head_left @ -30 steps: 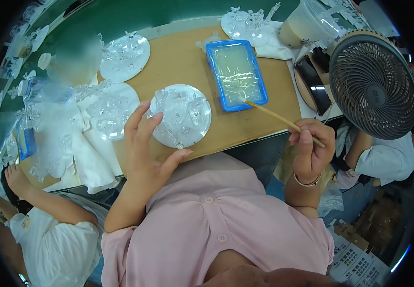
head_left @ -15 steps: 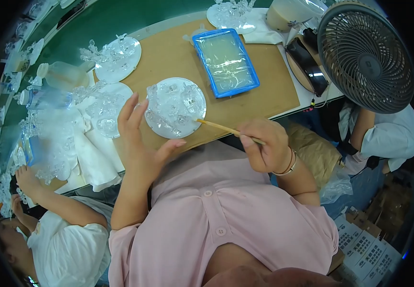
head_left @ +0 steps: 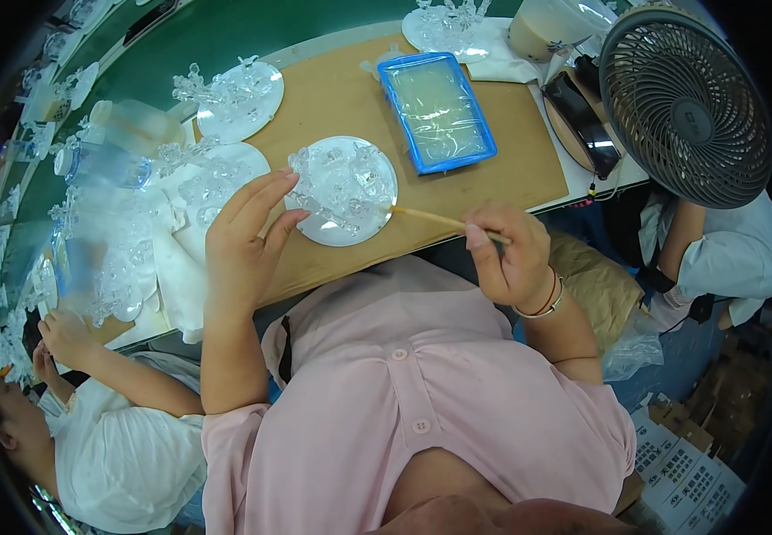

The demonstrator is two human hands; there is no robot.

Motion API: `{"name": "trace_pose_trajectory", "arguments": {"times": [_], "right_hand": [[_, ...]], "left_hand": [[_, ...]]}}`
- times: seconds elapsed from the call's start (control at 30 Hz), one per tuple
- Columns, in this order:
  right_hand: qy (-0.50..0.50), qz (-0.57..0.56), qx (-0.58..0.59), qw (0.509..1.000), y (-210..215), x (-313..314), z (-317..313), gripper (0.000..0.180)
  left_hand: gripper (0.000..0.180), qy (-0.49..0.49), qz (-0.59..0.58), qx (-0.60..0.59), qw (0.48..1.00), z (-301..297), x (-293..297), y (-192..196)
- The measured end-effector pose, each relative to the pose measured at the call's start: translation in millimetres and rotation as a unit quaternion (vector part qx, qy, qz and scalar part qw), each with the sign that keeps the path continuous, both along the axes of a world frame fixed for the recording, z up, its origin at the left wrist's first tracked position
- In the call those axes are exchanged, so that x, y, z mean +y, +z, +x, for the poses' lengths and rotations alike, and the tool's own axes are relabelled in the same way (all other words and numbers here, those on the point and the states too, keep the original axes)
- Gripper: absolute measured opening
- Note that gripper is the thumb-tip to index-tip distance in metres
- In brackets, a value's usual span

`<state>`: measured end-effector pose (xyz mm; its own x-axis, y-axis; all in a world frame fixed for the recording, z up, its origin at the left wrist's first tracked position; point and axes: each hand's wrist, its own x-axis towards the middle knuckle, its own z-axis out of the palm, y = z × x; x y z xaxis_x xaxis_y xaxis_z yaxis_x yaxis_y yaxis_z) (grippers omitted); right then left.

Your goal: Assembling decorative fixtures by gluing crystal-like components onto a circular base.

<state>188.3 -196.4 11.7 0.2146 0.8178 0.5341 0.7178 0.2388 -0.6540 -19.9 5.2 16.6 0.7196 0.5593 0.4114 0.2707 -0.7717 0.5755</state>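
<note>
The right hand (head_left: 512,257) is closed around a thin wooden stick (head_left: 435,219), pinching it near its right end. The stick's far tip touches the right edge of a round white plate (head_left: 337,234). The plate is full of small clear glass figures (head_left: 343,181). The left hand (head_left: 245,239) rests on the left side of the plate with its fingers spread, steadying it and some of the figures; it is not closed around anything.

The plate lies on a brown board (head_left: 350,98), near its close edge. A little farther and to the right sits a blue tray (head_left: 437,111) with clear wrap and pale stuff inside. Farther left is another white plate (head_left: 236,89) with more clear figures, and one more lies just left of the left hand. On the far right stands a round dark fan (head_left: 685,98). At the near left another person's hand (head_left: 65,337) is close to more clear pieces.
</note>
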Motion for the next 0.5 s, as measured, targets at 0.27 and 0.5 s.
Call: {"name": "trace_pose_trajectory", "arguments": {"times": [0.27, 0.5], "right_hand": [[0.002, -0.009, -0.006, 1.0, 3, 1, -4, 0.006], [-0.011, 0.005, -0.068, 0.998, 8, 4, -8, 0.007]], "left_hand": [[0.029, 0.01, -0.017, -0.039, 0.999, -2, -7, -4], [0.027, 0.008, 0.011, -0.058, 0.998, -4, -16, -9]]}}
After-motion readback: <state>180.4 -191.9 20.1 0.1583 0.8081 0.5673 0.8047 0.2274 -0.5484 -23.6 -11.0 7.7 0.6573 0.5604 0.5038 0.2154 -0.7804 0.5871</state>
